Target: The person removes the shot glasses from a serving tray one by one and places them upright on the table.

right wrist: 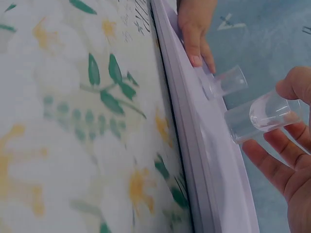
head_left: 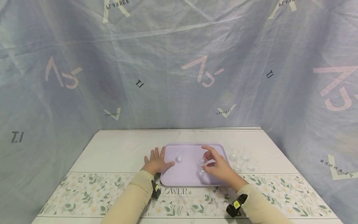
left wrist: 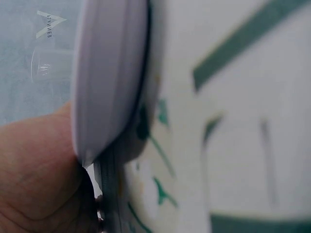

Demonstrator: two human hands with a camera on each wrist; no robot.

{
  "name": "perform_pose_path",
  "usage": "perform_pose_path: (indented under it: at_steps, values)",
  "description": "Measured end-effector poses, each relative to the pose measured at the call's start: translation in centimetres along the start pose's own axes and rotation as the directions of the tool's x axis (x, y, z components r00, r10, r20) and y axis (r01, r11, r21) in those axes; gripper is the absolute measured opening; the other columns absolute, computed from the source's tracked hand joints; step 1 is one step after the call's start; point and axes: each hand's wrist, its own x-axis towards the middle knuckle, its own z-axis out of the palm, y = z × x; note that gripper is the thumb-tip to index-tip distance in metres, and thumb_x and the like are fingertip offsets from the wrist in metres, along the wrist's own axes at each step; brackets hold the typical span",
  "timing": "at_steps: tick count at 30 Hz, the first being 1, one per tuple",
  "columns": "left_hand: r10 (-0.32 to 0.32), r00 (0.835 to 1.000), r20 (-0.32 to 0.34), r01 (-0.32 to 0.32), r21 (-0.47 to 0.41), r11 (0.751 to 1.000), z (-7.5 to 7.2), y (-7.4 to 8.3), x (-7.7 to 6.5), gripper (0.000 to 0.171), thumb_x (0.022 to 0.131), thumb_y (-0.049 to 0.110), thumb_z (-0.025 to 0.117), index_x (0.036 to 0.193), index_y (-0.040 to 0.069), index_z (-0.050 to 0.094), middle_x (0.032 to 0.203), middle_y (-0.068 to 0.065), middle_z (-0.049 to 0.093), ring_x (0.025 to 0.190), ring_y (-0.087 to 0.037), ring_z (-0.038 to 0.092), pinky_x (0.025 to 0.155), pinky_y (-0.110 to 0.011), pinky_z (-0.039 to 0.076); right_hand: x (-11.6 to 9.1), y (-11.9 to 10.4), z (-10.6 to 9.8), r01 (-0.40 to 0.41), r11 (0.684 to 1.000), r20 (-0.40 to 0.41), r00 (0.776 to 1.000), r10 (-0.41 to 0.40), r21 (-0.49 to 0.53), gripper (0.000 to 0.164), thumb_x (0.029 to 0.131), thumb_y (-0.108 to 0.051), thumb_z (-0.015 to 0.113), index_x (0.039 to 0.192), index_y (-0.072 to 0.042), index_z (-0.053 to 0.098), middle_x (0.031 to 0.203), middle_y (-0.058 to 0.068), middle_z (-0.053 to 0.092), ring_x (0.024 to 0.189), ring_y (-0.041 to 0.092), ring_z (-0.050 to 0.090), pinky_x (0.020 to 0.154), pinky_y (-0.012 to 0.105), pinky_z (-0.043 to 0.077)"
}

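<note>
My right hand [head_left: 216, 166] pinches a small clear shot glass [right wrist: 243, 121] between thumb and fingers over the right part of a lilac tray [head_left: 181, 177]. Whether the glass touches the tray cannot be told. Another clear shot glass [head_left: 180, 157] stands upright on the tray, left of the middle. With fingers spread, my left hand [head_left: 156, 163] lies at the tray's left edge, its thumb reaching over the rim. In the left wrist view, the tray's side [left wrist: 109, 82] hides most of that hand.
Several more clear shot glasses [head_left: 237, 167] stand in a cluster on the table just right of the tray. A floral-printed cloth [head_left: 112, 193] covers the table. Grey-blue curtains [head_left: 167, 102] hang behind and on both sides.
</note>
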Motion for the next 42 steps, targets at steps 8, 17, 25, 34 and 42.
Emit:
perform_pose_path:
  at_steps: [8,17,25,34,42]
  values:
    - [-0.003,1.000,0.012,0.004,-0.026,1.000,-0.1,0.1,-0.4,0.104,0.092,0.070,0.054,0.164,0.017,0.001,0.167,-0.023,-0.006,0.154,-0.042,-0.008,0.116,-0.069,-0.007,-1.3,0.1,-2.4,0.006,0.999,-0.004,1.000,-0.006,-0.038,0.080,0.079,0.011,0.078,0.147,-0.010,0.042,0.105,0.014,0.059,0.094,0.031,0.065,0.075,0.042,0.061]
    - [-0.006,1.000,0.025,0.006,-0.017,1.000,-0.4,0.3,-0.8,0.103,0.093,0.070,0.052,0.164,0.016,0.001,0.168,-0.022,-0.006,0.154,-0.041,-0.009,0.117,-0.068,-0.007,-2.9,0.1,-4.9,0.007,0.994,-0.020,1.000,-0.010,-0.113,0.083,0.077,0.014,0.075,0.149,-0.011,0.042,0.105,0.013,0.058,0.091,0.028,0.065,0.074,0.040,0.061]
    - [-0.014,1.000,0.023,0.015,-0.026,1.000,-1.0,0.7,-1.3,0.105,0.091,0.073,0.052,0.164,0.016,0.002,0.167,-0.022,-0.006,0.154,-0.040,-0.010,0.116,-0.069,-0.009,-4.0,-0.3,-7.2,-0.003,0.984,-0.019,1.000,-0.001,-0.178,0.081,0.081,0.011,0.075,0.150,-0.013,0.041,0.107,0.010,0.057,0.093,0.026,0.064,0.075,0.038,0.061]
    - [-0.002,1.000,0.009,0.003,-0.035,0.999,-0.7,0.4,-0.9,0.103,0.093,0.069,0.053,0.164,0.016,0.001,0.167,-0.023,-0.007,0.153,-0.041,-0.010,0.116,-0.069,-0.009,-5.1,-0.7,-8.7,0.024,0.983,-0.018,0.999,-0.027,-0.182,0.081,0.081,0.013,0.075,0.150,-0.010,0.040,0.106,0.011,0.057,0.089,0.026,0.064,0.072,0.032,0.060]
    - [0.001,1.000,0.005,-0.001,-0.036,0.999,-0.5,0.3,-0.6,0.103,0.093,0.068,0.054,0.164,0.016,0.001,0.167,-0.023,-0.007,0.153,-0.041,-0.011,0.116,-0.069,-0.008,-6.0,-0.5,-9.8,0.023,0.975,-0.034,0.999,-0.031,-0.219,0.080,0.080,0.014,0.075,0.149,-0.009,0.041,0.105,0.010,0.056,0.087,0.023,0.064,0.070,0.029,0.059]
